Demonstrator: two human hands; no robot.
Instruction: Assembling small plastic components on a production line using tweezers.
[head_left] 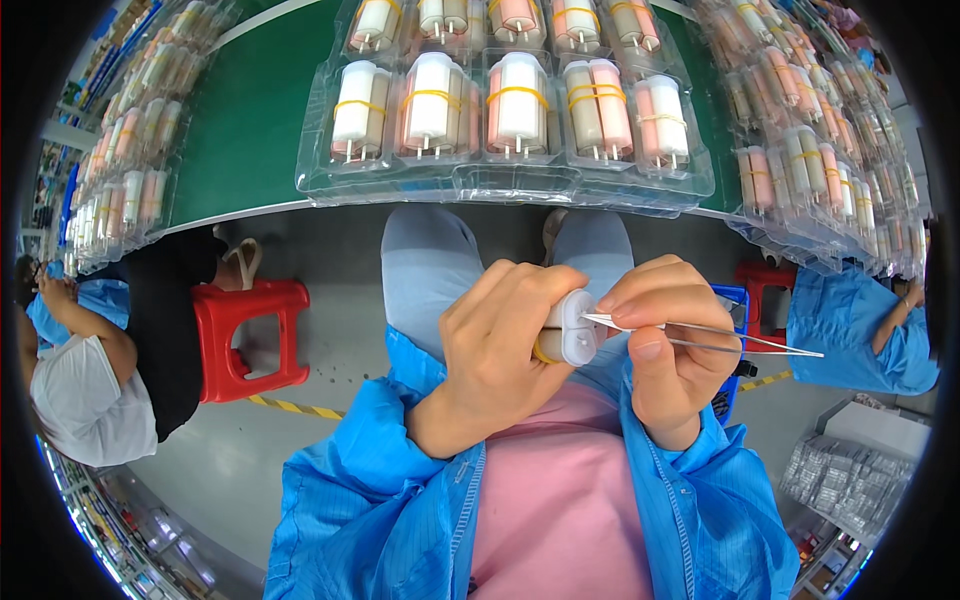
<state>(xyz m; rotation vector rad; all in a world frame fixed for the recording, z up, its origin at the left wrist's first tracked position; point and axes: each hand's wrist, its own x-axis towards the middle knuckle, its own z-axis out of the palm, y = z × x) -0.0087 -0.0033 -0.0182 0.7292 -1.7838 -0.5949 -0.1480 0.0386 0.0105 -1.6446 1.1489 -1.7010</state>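
Here, above grey floor (235, 455) by a green table (245, 120), left hand (500, 350) grips tubes (579, 335), right hand (680, 350) tweezers (606, 321).

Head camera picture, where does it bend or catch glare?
Head view: the green table has a bowed front edge, and the corners go black; head view: glints along the clear plastic tray; head view: the tweezers look fairly sharp.

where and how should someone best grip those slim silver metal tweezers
Pinch the tweezers across both prongs, coming from the right: the prongs bow apart mid-length, so should squeeze together, and the tips face left, toward the white-ended cylinder bundle.
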